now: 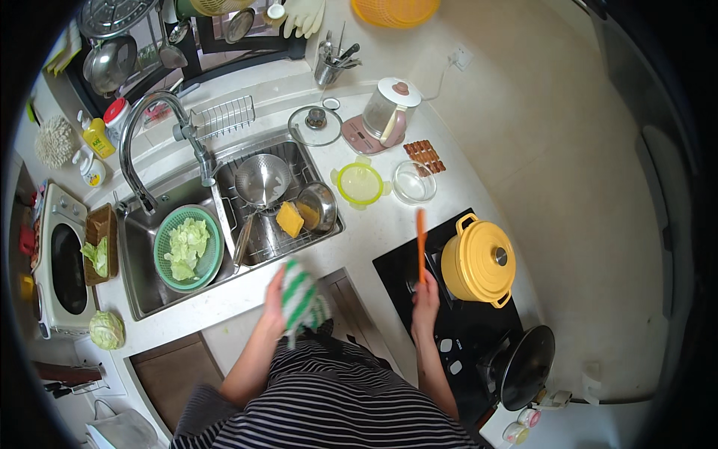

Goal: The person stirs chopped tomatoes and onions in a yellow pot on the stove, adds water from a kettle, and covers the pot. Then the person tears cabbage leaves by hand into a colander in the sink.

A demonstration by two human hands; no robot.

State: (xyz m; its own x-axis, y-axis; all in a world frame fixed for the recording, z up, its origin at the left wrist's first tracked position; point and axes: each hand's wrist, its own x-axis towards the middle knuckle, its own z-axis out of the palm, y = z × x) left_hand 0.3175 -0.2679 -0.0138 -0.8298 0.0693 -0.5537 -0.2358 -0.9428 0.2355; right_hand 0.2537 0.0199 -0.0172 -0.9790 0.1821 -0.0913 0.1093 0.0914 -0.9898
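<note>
My left hand [275, 303] grips a green-and-white striped cloth [300, 294], slightly blurred, in front of the counter's front edge. In my right hand [426, 300] is a long, thin orange utensil [421, 241], pointing away from me over the edge of the black gas hob [395, 266]. Its exact kind cannot be told from this angle. Just right of that hand, a lidded yellow enamel pot [468, 264] stands on the hob. Beyond the utensil's tip are a round glass bowl [414, 191] and a clear lid with a lime-green rim [360, 184].
The double sink holds a green colander [159, 247] of torn lettuce leaves [188, 247], a steel strainer pan [262, 182], a yellow sponge [290, 219] and a metal bowl [328, 207]. A tall faucet [128, 134] arches above. A glass kettle [387, 112] and black wok lid [527, 367] flank the hob.
</note>
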